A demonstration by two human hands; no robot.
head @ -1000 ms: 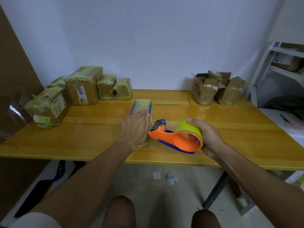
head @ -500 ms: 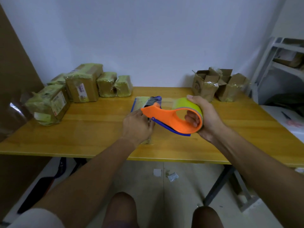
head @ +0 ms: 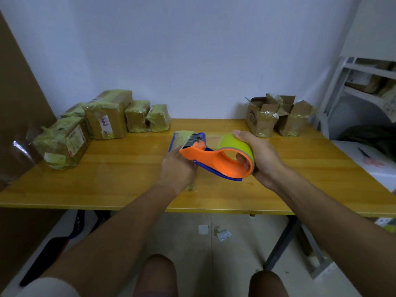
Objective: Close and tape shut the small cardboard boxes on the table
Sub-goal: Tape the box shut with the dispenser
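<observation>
A small box (head: 182,137) wrapped in yellowish tape lies at the middle of the wooden table (head: 120,181). My left hand (head: 177,168) rests on its near end and holds it down. An orange tape dispenser (head: 214,161) with a yellow-green roll is gripped in my right hand (head: 261,159). The dispenser's head sits over the far part of the box, and a strip of clear tape runs from it. Two open cardboard boxes (head: 260,118) (head: 293,121) stand at the back right.
Several taped boxes (head: 109,116) are piled at the table's back left, one (head: 62,142) nearer the left edge. A white shelf unit (head: 364,86) stands at the right. A brown board (head: 19,116) leans at the left. Paper scraps (head: 222,234) lie on the floor.
My right hand lifted the dispenser from the table beside the box and moved it forward over the box's far end. My left hand stayed on the box.
</observation>
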